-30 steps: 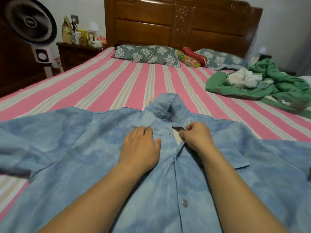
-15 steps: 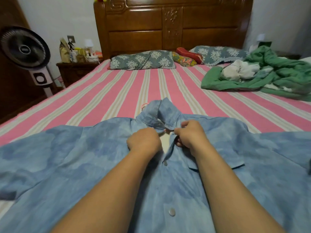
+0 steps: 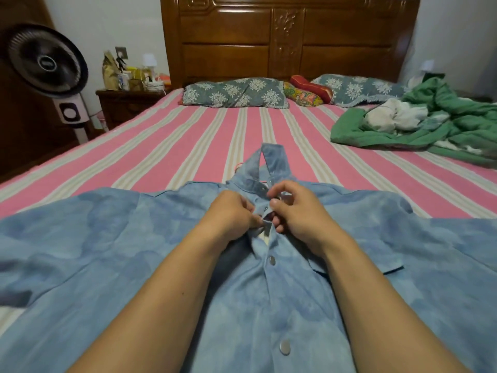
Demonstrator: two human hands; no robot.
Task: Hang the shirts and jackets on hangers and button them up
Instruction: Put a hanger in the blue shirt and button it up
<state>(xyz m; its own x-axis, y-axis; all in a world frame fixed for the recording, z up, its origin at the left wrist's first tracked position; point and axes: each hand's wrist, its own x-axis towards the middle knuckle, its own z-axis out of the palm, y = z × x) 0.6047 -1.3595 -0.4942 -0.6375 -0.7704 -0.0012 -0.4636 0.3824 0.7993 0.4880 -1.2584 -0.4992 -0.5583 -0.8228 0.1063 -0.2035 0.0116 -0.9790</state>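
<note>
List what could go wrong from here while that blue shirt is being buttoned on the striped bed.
1. The left hand and right hand both pinch the placket of the blue mottled shirt just below its collar, where the front gapes; a slipped grip could leave it unfastened.
2. Pulling may drag the shirt across the pink striped bedsheet and skew the two closed round metal buttons lower down.
3. The hands hide the fastening, so a misaligned closure may pass unnoticed.

I see a shirt [image 3: 161,251] of soft, matt blue cloth with shiny metal snaps [image 3: 272,260]. The headboard [image 3: 290,36] is glossy carved wood.
</note>
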